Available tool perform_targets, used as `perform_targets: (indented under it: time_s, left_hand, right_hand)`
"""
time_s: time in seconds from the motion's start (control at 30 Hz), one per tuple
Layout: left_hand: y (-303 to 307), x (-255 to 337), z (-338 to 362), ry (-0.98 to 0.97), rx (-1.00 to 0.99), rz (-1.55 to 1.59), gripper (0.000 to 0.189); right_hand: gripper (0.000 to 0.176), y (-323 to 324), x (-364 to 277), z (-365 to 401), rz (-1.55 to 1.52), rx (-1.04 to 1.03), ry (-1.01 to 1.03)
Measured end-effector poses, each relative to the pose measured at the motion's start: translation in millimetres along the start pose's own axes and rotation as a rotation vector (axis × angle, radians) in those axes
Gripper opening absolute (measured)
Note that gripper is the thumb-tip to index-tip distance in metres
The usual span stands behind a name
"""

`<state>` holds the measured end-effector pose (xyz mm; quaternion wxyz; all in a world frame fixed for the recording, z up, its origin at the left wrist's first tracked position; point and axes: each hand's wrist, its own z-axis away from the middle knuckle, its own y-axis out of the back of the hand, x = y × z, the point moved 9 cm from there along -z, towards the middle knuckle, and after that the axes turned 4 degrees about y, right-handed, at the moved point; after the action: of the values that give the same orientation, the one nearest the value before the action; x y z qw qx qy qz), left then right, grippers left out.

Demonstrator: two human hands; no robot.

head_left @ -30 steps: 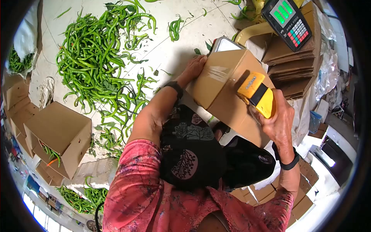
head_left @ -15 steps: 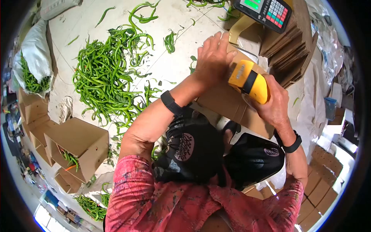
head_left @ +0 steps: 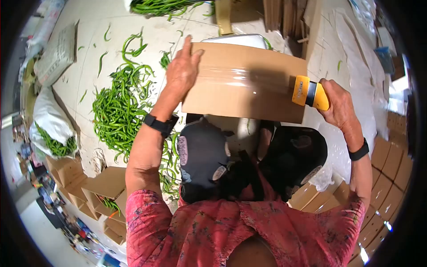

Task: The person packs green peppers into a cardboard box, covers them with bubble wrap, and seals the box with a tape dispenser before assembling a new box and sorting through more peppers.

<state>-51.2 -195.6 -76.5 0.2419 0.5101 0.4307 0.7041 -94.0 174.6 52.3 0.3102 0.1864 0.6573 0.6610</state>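
In front of my knees is a cardboard box [head_left: 213,95], one broad face turned up toward me with a strip of clear tape [head_left: 235,76] along it. My left hand [head_left: 181,71] rests against the box's left end, fingers stretched and apart. At the right end, my right hand [head_left: 339,103] grips a yellow tape dispenser [head_left: 321,97] with a black band. The dispenser's front touches or lies very near the box's right edge.
A heap of green chili peppers [head_left: 115,113] lies on the floor to the left. Beyond it are a white sack [head_left: 53,118] and open cartons [head_left: 106,184]. Flattened cardboard [head_left: 284,15] stands at the back. Stacked boxes [head_left: 391,155] are at the right.
The box has turned to lie squarely across in front of me, showing its taped face. My left hand has moved left to its end; my right hand has moved right with the tape dispenser.
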Motion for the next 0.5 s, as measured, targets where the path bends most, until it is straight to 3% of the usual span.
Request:
perform_targets:
  time_s: [0.03,0.23,0.4,0.5]
  left_hand:
    - [4.2,4.6,1.7,-0.067,0.077,0.036,0.06]
    - [-0.4,4.1,-0.9,-0.017,0.069,0.105,0.055]
    - [-0.4,13.5,1.0,0.025,-0.008,0.101,0.054]
    - [-0.9,15.0,-0.3,-0.061,0.031,0.063,0.055]
  right_hand:
    - [0.041,-5.9,14.9,11.2,-0.002,0.002,-0.026]
    - [0.04,-12.9,64.0,47.7,-0.1,0.08,-0.015]
    - [0.058,-37.6,87.7,57.2,-0.07,0.014,-0.075]
    - [0.059,-51.2,97.8,55.9,-0.154,0.032,-0.081]
